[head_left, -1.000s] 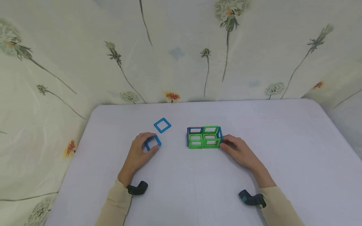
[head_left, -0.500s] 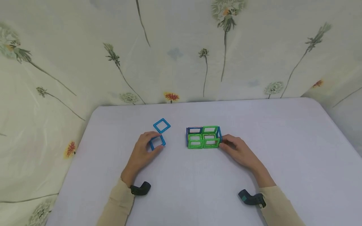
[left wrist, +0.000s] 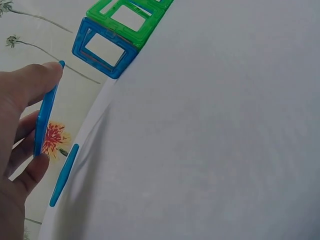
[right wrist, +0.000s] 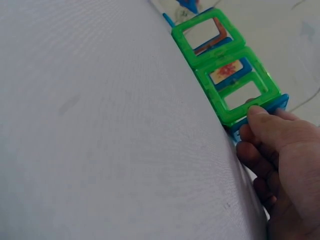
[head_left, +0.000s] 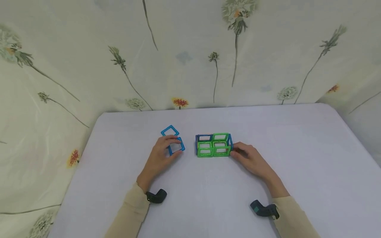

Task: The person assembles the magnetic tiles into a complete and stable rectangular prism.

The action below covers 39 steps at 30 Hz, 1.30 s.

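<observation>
My left hand (head_left: 159,157) holds a blue square magnetic tile (head_left: 182,144) between thumb and fingers. In the left wrist view this tile (left wrist: 45,117) appears edge-on, raised off the table. A second blue square tile (head_left: 166,129) lies just behind it, partly covered by my fingers in the head view. To the right stands a box-like structure of magnetic tiles (head_left: 213,145), green along the front with blue ends. My right hand (head_left: 251,160) grips its right end. In the right wrist view the thumb presses the green corner, with fingers curled behind the blue end tile (right wrist: 280,102).
A white-covered table (head_left: 208,198) bears everything. Behind it hangs a cloth (head_left: 190,76) printed with dandelions. Each wrist carries a dark camera, the left one (head_left: 157,196) and the right one (head_left: 265,211). A short gap separates the held tile from the structure.
My left hand has moved right with the blue tile, bringing it nearer the structure and partly in front of the loose tile. My right hand and the structure have stayed in place.
</observation>
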Each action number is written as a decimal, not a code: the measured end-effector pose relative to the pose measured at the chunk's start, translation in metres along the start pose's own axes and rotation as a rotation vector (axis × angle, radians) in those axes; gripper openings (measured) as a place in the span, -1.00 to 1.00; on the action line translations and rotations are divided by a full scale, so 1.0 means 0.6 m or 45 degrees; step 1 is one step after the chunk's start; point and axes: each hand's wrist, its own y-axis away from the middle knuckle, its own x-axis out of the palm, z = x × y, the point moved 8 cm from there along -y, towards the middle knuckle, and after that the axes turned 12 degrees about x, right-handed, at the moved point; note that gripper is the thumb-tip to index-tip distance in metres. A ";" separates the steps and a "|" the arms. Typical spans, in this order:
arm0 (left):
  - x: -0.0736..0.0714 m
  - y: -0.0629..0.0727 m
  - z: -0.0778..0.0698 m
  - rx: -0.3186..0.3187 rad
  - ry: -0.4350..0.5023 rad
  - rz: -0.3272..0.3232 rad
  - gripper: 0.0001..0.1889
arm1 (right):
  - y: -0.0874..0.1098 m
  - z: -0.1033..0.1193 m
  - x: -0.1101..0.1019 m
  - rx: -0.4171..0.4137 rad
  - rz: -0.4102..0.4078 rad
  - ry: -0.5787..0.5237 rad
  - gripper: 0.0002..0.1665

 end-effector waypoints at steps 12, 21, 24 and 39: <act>0.006 -0.022 -0.021 0.068 0.026 -0.042 -0.69 | 0.001 0.006 -0.001 0.001 0.000 0.006 -0.78; 0.014 -0.042 -0.036 0.117 0.052 -0.059 -0.70 | 0.003 0.003 0.000 -0.005 -0.005 0.022 -0.79; 0.019 -0.051 -0.044 0.131 0.065 -0.057 -0.71 | 0.003 0.002 -0.001 0.001 -0.002 0.012 -0.80; 0.037 -0.082 -0.073 0.161 0.094 0.015 -0.75 | 0.010 0.037 -0.006 0.021 -0.004 0.040 -0.77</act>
